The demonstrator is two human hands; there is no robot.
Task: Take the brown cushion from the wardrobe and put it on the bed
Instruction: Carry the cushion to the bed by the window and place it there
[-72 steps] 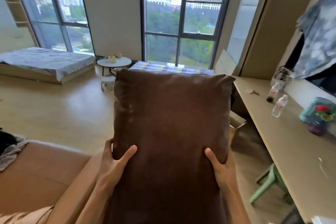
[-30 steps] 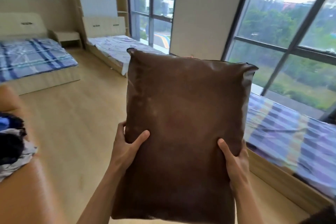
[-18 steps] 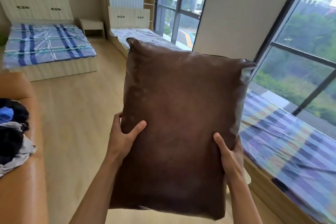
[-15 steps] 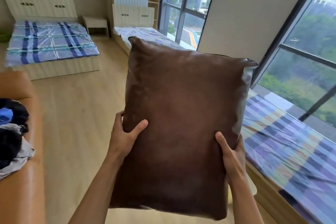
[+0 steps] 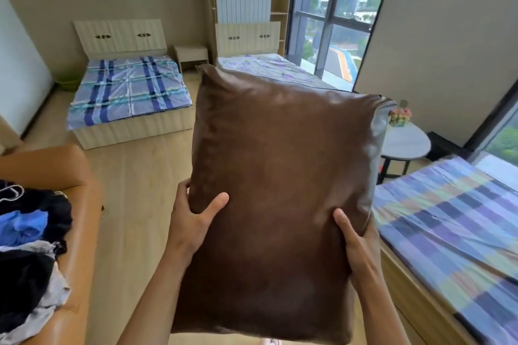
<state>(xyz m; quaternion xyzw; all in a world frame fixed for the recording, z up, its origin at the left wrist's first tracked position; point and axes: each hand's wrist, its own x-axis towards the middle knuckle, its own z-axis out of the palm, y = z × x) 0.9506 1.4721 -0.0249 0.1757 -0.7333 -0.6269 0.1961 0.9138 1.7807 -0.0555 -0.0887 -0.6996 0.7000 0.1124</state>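
One bed point(image 5: 448, 232), plaid sheet, at 4 o'clock of view. One brown cushion point(image 5: 280, 176) — centre, upright, carried in the air, apart from the bed. At its 8 o'clock edge the left hand point(image 5: 193, 221), at 4 o'clock the right hand point(image 5: 356, 246) — each grips it, thumb on front.

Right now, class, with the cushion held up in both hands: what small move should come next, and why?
Probably swing the brown cushion right and lower it toward the striped bed alongside. The left hand and right hand grip its lower sides, it hangs off any surface, and that bed looks closest.
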